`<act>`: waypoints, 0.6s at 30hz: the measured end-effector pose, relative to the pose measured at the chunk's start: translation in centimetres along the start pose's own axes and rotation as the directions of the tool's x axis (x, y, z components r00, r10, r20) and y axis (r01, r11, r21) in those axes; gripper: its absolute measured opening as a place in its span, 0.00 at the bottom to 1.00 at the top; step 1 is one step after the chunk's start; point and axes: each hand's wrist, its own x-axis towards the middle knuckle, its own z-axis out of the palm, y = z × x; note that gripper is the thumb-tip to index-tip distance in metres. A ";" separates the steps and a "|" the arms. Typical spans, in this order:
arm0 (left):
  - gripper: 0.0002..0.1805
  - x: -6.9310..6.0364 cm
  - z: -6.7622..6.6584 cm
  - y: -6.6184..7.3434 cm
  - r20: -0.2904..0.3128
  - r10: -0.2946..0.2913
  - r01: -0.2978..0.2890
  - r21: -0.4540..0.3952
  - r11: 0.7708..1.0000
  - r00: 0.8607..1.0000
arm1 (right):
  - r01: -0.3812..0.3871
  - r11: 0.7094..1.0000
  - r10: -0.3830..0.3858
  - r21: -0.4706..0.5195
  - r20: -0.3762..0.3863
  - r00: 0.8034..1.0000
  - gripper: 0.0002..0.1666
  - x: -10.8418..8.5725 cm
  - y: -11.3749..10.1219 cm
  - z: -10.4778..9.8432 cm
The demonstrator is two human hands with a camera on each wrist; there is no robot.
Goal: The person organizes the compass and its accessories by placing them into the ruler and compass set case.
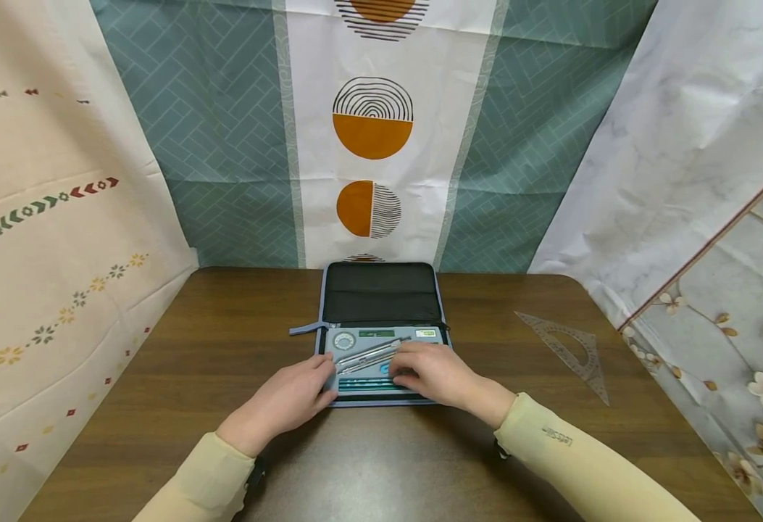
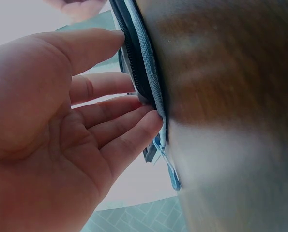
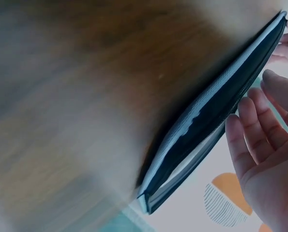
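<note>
A zippered stationery case [image 1: 381,306] lies unfolded on the table, its black lid at the back and a grey tray in front. In the tray are a silver compass [image 1: 368,357], teal pencils [image 1: 363,386], a round pale disc [image 1: 344,341], a green strip [image 1: 377,333], a white eraser [image 1: 425,333] and a small blue item [image 1: 384,368], partly covered. My left hand [image 1: 285,400] touches the case's left edge with fingers extended. Over the tray's right part rests my right hand [image 1: 438,371], fingers loosely bent; the right wrist view shows nothing gripped. What lies beneath it is hidden.
A clear triangular ruler [image 1: 593,371] with a protractor cutout lies to the right on the brown wooden table [image 1: 238,319]. The case's zip pull tab [image 1: 304,329] sticks out left. Patterned cloths hang behind and along both sides.
</note>
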 end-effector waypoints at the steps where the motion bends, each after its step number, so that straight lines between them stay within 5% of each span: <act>1: 0.19 0.0 0.0 0.0 0.003 -0.005 0.005 0.000 1.000 1.000 | -0.011 1.000 0.011 -0.001 0.003 1.000 0.07 -0.2 0.1 -0.1; 18: 0.20 0.0 0.0 0.0 0.020 -0.020 0.021 -0.005 1.000 1.000 | -0.179 0.984 0.180 -0.017 0.057 0.982 0.21 -5.0 2.4 -2.4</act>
